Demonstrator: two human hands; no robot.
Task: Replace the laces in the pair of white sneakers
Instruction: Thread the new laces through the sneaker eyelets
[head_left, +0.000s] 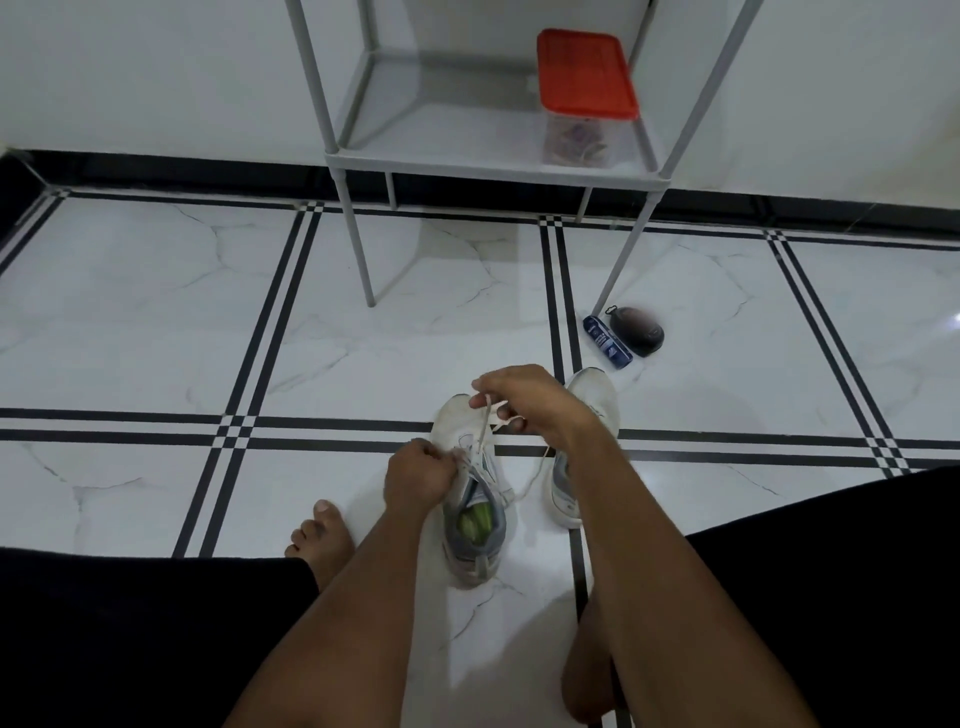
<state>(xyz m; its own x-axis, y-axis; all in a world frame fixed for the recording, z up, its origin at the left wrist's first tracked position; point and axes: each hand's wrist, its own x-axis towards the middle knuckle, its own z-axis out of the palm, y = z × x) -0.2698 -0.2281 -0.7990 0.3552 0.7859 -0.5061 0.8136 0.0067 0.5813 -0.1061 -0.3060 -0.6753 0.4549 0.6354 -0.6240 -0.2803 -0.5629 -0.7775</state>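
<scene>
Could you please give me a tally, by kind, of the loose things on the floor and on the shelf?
White sneakers: 2, one being laced, one beside it
Blue tube-shaped bottle: 1
Dark rounded brush-like object: 1
Clear plastic box with orange lid: 1
Total: 5

Open floor (156, 322) left; rack leg (358, 244), bottle (607, 342) beyond

The floor (156, 322) is white marble-look tile crossed by double black lines. Two white sneakers lie on it side by side, the left sneaker (475, 530) nearer, the right sneaker (576, 467) just beside it. A blue tube (607, 342) and a dark rounded object (638, 330) rest touching near a leg of the grey metal shelf rack (488, 161), whose shelf bears a red-lidded clear container (584, 78).
</scene>
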